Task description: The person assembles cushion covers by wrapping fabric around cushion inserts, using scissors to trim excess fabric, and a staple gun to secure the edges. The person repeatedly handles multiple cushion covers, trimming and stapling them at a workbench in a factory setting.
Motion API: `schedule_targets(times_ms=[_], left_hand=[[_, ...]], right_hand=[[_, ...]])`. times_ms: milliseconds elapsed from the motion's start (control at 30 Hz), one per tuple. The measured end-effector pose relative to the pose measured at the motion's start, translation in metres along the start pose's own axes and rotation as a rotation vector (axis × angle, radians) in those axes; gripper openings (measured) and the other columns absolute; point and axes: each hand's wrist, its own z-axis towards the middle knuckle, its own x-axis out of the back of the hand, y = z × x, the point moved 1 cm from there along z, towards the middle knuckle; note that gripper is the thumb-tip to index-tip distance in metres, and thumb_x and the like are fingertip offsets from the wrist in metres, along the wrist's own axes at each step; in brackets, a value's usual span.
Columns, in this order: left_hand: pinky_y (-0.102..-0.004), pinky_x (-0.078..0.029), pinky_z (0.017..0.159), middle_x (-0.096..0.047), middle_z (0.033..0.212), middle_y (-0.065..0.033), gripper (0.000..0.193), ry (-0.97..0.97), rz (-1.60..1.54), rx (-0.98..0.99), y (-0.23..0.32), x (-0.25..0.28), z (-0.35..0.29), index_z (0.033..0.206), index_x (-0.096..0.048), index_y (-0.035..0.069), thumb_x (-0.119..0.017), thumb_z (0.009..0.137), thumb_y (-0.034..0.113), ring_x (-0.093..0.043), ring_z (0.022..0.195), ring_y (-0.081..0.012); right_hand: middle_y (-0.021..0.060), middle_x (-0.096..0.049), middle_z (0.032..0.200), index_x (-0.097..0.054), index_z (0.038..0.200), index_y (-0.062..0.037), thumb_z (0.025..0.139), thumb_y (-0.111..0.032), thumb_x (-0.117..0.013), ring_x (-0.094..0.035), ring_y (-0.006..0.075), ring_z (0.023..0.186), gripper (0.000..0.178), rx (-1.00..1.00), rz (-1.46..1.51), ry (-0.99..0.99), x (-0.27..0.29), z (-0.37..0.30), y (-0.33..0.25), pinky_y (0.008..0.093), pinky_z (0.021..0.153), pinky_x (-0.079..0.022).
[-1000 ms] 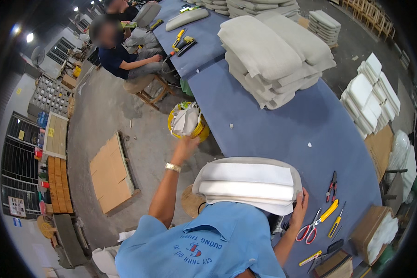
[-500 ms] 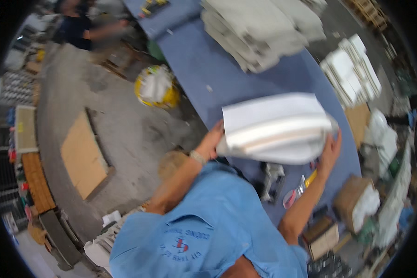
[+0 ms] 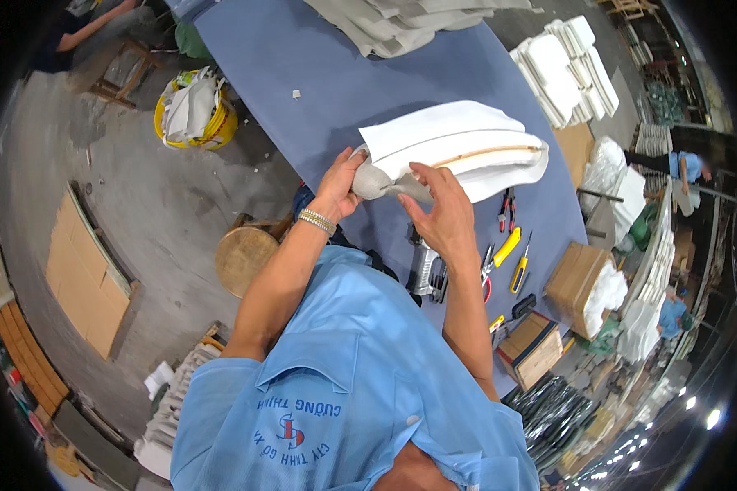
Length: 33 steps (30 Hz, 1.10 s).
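A curved, padded white panel (image 3: 487, 135) is tilted on edge above the blue table, a thin strip of wood running along its open side. Grey fabric (image 3: 372, 181) wraps its near left end in a rounded, bunched corner. My left hand (image 3: 338, 186) is closed round that corner. By the same end, my right hand (image 3: 446, 214) has thumb and fingers apart, its index fingertip at the panel's lower edge, next to the fabric. Below the right wrist lie a metal staple-gun-like tool (image 3: 422, 267), a yellow-handled tool (image 3: 508, 245) and a yellow screwdriver (image 3: 520, 274).
Grey fabric pieces (image 3: 401, 29) are stacked at the table's far end. Red-handled pliers (image 3: 508, 211) lie right of the panel. A yellow bucket (image 3: 221, 127) and a round wooden stool (image 3: 247, 260) stand to the left. Cardboard boxes (image 3: 577, 288) sit at right.
Earlier both hands held the panel by its two ends. My right hand has left the right end and come over beside the left one. My view has shifted too.
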Motion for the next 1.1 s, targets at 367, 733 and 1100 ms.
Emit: schedule_targets(times_ms=[367, 733, 1100], left_hand=[[-0.0431, -0.062, 0.085, -0.060, 0.127, -0.0129, 0.036, -0.018, -0.030, -0.016, 0.011, 0.005, -0.004, 0.136, -0.049, 0.007, -0.050, 0.110, 0.033, -0.065, 0.116, -0.0263], [-0.0408, -0.045, 0.111, -0.048, 0.156, -0.0183, 0.062, -0.041, 1.133, -0.922, 0.005, 0.016, -0.056, 0.156, -0.044, 0.006, -0.068, 0.101, 0.021, -0.055, 0.135, -0.0302], [-0.0415, -0.053, 0.098, -0.070, 0.127, -0.0229, 0.056, -0.139, 1.813, -0.977, 0.138, -0.023, -0.026, 0.139, -0.063, 0.004, -0.067, 0.083, -0.002, -0.067, 0.120, -0.0363]], right_hand=[[0.0095, -0.068, 0.093, -0.072, 0.096, -0.0043, 0.087, -0.005, -0.077, -0.069, 0.0259, 0.089, 0.010, 0.093, 0.299, 0.079, -0.046, -0.001, 0.012, 0.0379, 0.080, -0.054], [0.0094, -0.072, 0.078, -0.066, 0.104, -0.0029, 0.091, -0.014, -0.072, -0.068, 0.0156, 0.068, 0.018, -0.109, 0.404, 0.153, -0.061, 0.026, 0.021, 0.0323, 0.064, -0.054], [0.0085, -0.072, 0.089, -0.070, 0.107, -0.0033, 0.092, -0.014, -0.072, -0.069, 0.0160, 0.081, 0.018, -0.032, 0.738, 0.327, -0.005, -0.007, 0.027, 0.0316, 0.077, -0.056]])
